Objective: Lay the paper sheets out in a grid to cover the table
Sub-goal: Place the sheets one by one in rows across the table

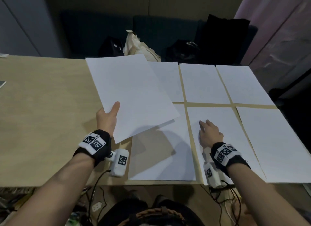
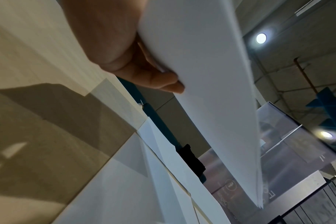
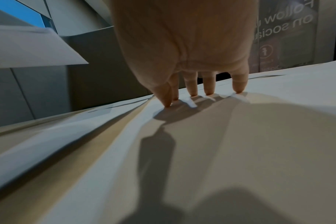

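Your left hand [image 1: 107, 118] grips a thin stack of sheets [image 1: 131, 96] by its near left corner, thumb on top and the fingers [image 2: 163, 81] curled beneath, as the left wrist view shows; the stack hangs above the desk [image 1: 42, 116] and is not lying on it. Its long axis runs from near you toward the far edge and leans to your left, so the stack sits skewed against the grid below. It hides parts of the two sheets under it and throws a shadow on the nearer one. Your right hand [image 1: 210, 134] is spread, with straightened fingertips [image 3: 208, 92] pressing down on the near middle sheet [image 1: 223, 141], close to that sheet's left edge; it grasps nothing. Six sheets lie flat on the right part of the desk in two rows of three. In the near row are the near left sheet [image 1: 165, 155], the near middle sheet and the near right sheet [image 1: 272, 145]; in the far row are the far left sheet [image 1: 168, 81], the far middle sheet [image 1: 202, 82] and the far right sheet [image 1: 242, 84]. Each one has its long axis pointing away from you, and narrow strips of bare desk show between neighbours. The left part of the desk is uncovered wood. Beyond the far edge a cream cloth bag [image 1: 139, 47] stands between dark bags [image 1: 183, 50].
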Motion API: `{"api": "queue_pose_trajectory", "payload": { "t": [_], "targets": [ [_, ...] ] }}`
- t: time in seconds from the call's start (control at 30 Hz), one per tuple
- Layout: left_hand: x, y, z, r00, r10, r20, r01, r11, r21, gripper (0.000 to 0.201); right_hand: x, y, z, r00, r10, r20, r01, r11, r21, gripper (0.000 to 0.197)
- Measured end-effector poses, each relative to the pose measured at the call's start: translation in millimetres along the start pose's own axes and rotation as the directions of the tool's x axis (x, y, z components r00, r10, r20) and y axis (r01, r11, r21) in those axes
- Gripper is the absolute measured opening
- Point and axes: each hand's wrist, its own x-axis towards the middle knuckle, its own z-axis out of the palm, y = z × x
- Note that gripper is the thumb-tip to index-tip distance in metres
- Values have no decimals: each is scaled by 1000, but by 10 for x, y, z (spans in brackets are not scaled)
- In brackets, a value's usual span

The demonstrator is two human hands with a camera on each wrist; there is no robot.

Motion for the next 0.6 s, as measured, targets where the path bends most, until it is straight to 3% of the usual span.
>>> {"api": "queue_pose_trajectory", "payload": {
  "t": [0.6],
  "targets": [
    [-71,-1,-122,998,32,-58,-31,999,19,29,93,-2,-8,1000,-13,4,13,1000,-20,33]
  ]
}}
